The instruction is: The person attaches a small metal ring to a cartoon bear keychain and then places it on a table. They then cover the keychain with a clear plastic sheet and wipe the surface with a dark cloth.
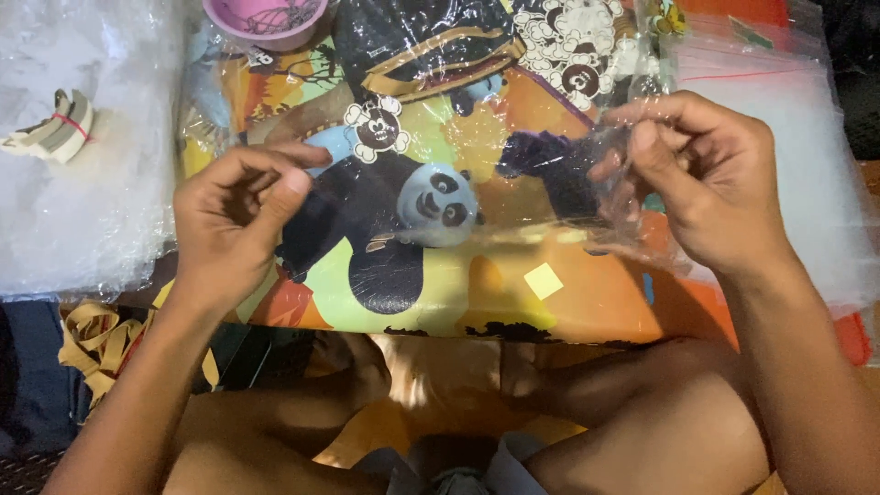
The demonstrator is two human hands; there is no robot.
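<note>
A clear plastic bag [541, 197] is stretched between my two hands above a colourful cartoon panda mat [431, 275]. My left hand [234, 215] pinches the bag's left edge between thumb and fingers. My right hand [701, 179] grips the bag's right edge, fingers curled on the crinkled film. Something dark purple [550, 160] shows through the bag near my right hand; I cannot tell whether it is inside the bag or printed on the mat. A small yellow square [543, 280] lies on the mat below the bag.
A pink bowl [266, 20] stands at the top edge. Piles of clear plastic bags lie at the left [92, 202] and the right [807, 137]. A rubber-banded bundle of tan strips [57, 126] rests on the left pile. Loose tan strips [92, 339] lie lower left. My bare knees are below.
</note>
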